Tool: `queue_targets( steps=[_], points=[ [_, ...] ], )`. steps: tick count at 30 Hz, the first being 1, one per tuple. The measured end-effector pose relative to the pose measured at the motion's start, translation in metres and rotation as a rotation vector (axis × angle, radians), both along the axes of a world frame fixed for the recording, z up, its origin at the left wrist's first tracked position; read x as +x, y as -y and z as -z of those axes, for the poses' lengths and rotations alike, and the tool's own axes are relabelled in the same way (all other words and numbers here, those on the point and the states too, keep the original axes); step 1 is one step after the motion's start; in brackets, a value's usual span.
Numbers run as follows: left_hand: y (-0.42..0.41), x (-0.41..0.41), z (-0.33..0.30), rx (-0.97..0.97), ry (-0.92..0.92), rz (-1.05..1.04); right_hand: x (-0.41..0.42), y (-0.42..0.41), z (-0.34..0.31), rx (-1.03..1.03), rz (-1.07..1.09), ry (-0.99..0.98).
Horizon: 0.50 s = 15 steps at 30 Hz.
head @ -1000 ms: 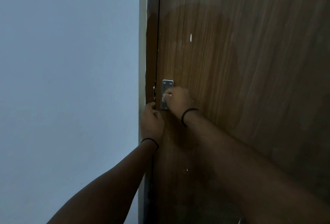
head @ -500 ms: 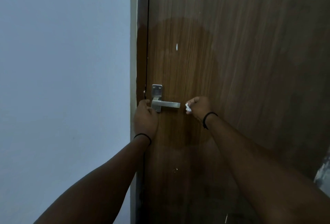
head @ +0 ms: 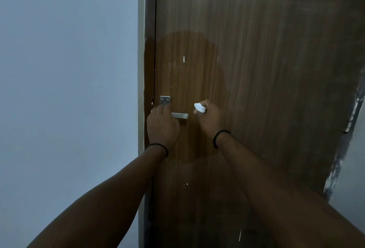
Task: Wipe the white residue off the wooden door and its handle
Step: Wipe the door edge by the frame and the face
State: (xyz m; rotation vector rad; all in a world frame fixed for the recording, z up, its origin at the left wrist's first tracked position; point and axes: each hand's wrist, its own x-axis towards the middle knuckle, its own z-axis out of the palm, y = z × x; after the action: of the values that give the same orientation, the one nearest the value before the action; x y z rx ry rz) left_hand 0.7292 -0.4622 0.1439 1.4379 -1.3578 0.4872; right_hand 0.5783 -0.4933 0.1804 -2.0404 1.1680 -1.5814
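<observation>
A brown wooden door (head: 256, 70) fills the middle and right of the view. Its silver lever handle (head: 180, 115) sits on a metal plate (head: 165, 99) near the left edge. My left hand (head: 163, 125) is wrapped over the inner part of the handle. My right hand (head: 209, 118) is fisted around a small white wad of tissue (head: 199, 107), just right of the handle's free end and close to the door. A thin white streak (head: 183, 59) shows above the handle, and small white specks (head: 185, 185) lie below it. A darker rounded patch surrounds the handle.
A pale blue-grey wall (head: 69, 89) runs along the left, with the door frame (head: 141, 70) between it and the door. The door's right edge (head: 351, 121) shows a rough strip and a hinge, with a lighter wall beyond.
My right hand left the handle plate and moved right, off the lever, with the tissue now showing. My left hand shifted from the door edge onto the handle.
</observation>
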Motion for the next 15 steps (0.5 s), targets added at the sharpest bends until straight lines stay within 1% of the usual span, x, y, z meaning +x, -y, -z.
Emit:
queue_targets(
  steps=[1, 3, 6, 7, 9, 12, 15],
  points=[
    [0.0, 0.002, -0.002, 0.013, 0.104, -0.066, -0.001, -0.003, 0.0, -0.077, 0.034, 0.0],
    [0.002, 0.006, -0.007, 0.026, 0.246, -0.141, -0.003, -0.006, 0.0, -0.25, 0.109, -0.039],
    [0.009, 0.012, -0.014, 0.003, 0.338, -0.198, -0.008, -0.001, -0.004, -0.403, 0.253, -0.225],
    [0.014, 0.013, -0.017, -0.012, 0.359, -0.203, -0.01, 0.004, -0.007, -0.447, 0.289, -0.24],
    [0.023, 0.016, -0.023, -0.043, 0.393, -0.209, -0.012, 0.013, -0.011, -0.521, 0.303, -0.179],
    [0.045, 0.023, -0.031, -0.089, 0.442, -0.209, -0.004, 0.029, -0.02, -0.553, 0.196, -0.073],
    [0.073, 0.032, -0.044, -0.123, 0.474, -0.205, 0.003, 0.054, -0.029, -0.624, 0.192, -0.062]
  ],
)
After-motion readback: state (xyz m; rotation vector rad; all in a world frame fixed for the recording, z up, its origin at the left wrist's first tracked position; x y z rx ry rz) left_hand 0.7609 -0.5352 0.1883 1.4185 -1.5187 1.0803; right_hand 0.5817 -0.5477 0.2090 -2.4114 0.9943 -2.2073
